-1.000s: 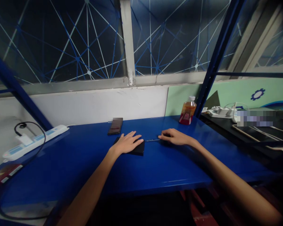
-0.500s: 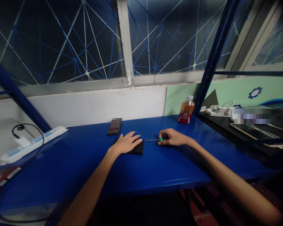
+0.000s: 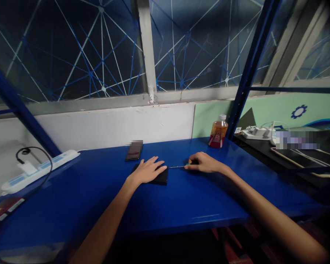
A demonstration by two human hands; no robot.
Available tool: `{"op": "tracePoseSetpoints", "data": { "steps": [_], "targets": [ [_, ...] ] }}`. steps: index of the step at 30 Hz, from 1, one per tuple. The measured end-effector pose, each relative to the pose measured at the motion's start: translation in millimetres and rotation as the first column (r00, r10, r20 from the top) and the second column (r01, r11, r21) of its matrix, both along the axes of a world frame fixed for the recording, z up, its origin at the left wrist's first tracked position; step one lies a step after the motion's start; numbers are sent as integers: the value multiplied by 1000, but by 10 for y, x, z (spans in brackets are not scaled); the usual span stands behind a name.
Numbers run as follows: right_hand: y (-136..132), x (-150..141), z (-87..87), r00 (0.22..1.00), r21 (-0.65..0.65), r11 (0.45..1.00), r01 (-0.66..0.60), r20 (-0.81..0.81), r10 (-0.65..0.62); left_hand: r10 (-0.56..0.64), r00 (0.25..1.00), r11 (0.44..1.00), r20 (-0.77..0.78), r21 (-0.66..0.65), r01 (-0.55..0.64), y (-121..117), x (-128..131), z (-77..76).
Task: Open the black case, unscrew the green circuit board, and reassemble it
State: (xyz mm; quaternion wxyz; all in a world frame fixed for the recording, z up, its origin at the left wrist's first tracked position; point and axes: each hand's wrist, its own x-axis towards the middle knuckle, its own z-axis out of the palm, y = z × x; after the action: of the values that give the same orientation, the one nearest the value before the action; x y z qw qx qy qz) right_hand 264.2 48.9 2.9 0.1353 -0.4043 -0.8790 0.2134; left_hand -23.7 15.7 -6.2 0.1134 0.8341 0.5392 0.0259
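Observation:
My left hand [image 3: 150, 170] lies flat with its fingers spread on a flat black box [image 3: 161, 179], covering most of its top. To the right, my right hand [image 3: 205, 162] is closed round the green handle of a slim screwdriver [image 3: 177, 167]. Its thin metal shaft runs level, just above or along the tabletop, towards the box's right edge. Whether the tip touches the box, I cannot tell. The far fingers of the right hand are hidden behind the thumb and palm.
Behind my left hand lies a phone [image 3: 134, 150] on the blue table [image 3: 181, 205]. A drink bottle [image 3: 218, 132] stands at the back right. On the left are a white power strip [image 3: 41, 171] with a black cable and a red box [image 3: 5, 209]. Blue posts rise at both sides.
The view has tipped up a little, so everything sits slightly lower. My right hand has turned a little round the handle, and less green shows. The left hand keeps its place.

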Motion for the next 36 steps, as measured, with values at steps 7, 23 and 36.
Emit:
{"op": "tracePoseSetpoints", "data": {
  "steps": [7, 23, 36],
  "targets": [
    [-47, -53, -4, 997, -15, 999, -34, -73, 32, 11, 1000, 1000, 25, 7, -11, -17, 5, 13],
    [-12, -26, -12, 998, -2, 999, -32, -59, 31, 7, 999, 1000, 44, 15, -8, -13, 19, -7],
    [9, -5, 0, 998, -23, 999, -31, -46, 30, -11, 999, 999, 44, 31, 10, -1, 1, -22]
  ]
}}
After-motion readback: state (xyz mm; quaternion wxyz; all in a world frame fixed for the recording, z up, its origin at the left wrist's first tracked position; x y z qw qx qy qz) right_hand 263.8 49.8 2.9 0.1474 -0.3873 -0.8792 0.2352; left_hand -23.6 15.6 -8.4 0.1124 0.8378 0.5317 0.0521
